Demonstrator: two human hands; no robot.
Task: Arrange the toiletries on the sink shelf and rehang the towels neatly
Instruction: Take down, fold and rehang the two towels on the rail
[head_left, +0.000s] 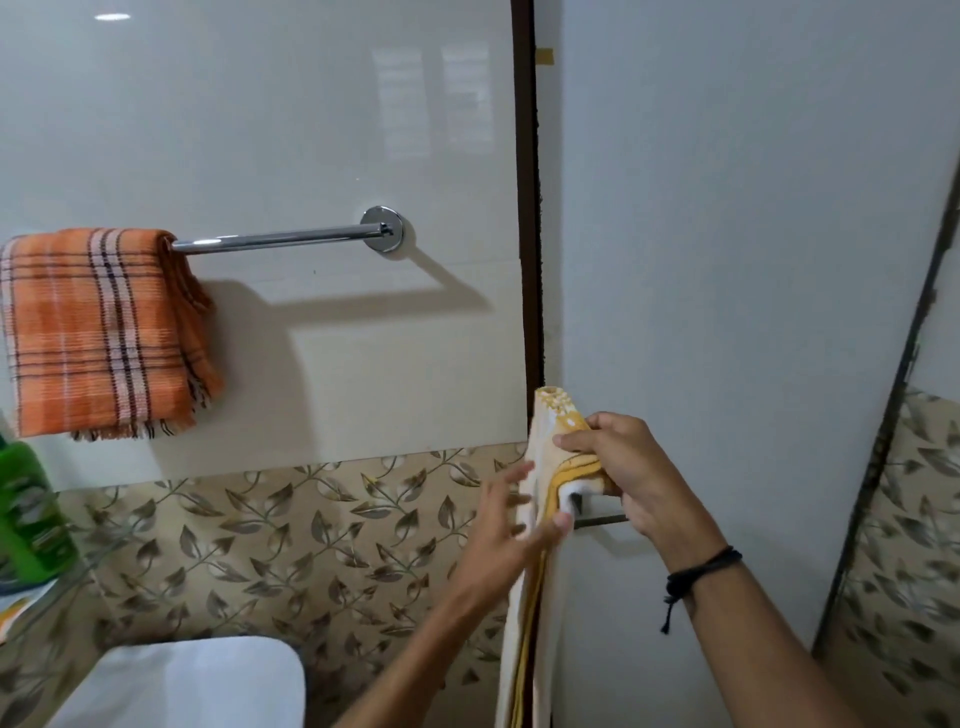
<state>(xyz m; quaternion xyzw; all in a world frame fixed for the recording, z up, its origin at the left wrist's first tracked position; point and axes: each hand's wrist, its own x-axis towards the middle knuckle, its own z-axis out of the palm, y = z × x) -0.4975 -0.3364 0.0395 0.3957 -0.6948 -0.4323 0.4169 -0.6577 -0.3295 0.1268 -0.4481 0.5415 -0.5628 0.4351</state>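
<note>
An orange plaid towel (98, 332) hangs folded over the left end of a chrome towel bar (280, 240) on the cream wall. A cream and yellow towel (535, 597) drapes over a small dark rail (602, 518) on the white door, hanging down past the bottom of the frame. My right hand (623, 467) grips the towel's top fold at the rail. My left hand (506, 525) lies against the towel's left side, its thumb on the front and its blurred fingers fairly straight.
A green bottle (28, 514) stands on a glass shelf (78, 566) at the left edge. A white cistern lid (197, 680) sits below. A dark door frame (527, 208) separates the wall from the door. A mirror edge (904, 415) runs at the right.
</note>
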